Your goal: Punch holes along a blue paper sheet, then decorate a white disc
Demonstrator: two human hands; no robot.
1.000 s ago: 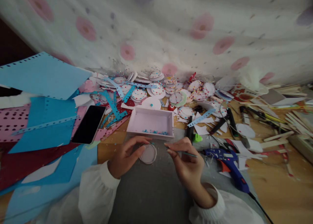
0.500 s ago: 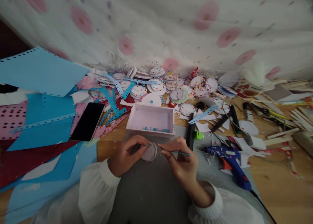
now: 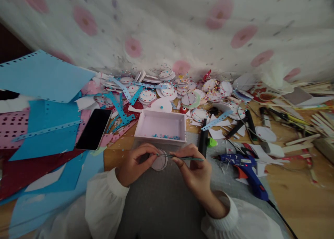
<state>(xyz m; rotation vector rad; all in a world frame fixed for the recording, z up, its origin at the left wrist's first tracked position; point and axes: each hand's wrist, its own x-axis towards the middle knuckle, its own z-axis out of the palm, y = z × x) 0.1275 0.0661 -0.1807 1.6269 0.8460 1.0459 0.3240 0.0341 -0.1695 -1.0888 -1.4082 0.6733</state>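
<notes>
My left hand [image 3: 141, 162] is closed in a pinch at the left edge of a small white disc [image 3: 159, 162] with thin wire loops around it; a tiny bluish bit shows at the fingertips. Between the thumb and fingers of my right hand [image 3: 194, 167] is a slim tool [image 3: 189, 158], pointing left. Its tip reaches over the disc, close to my left fingertips. Just beyond both hands stands a shallow white box [image 3: 138, 127] with small blue beads [image 3: 167, 137] along its near side.
A black phone [image 3: 94, 129] and blue sheets [image 3: 52, 134] lie at the left. Behind the box are piled beaded discs [image 3: 167, 91]. A blue glue gun [image 3: 246, 169] with its cord, a green clip [image 3: 212, 142] and wooden sticks [image 3: 301, 143] are on the right.
The tool in my right hand has turned more level, and its tip has moved left over the disc. My left hand has barely moved.
</notes>
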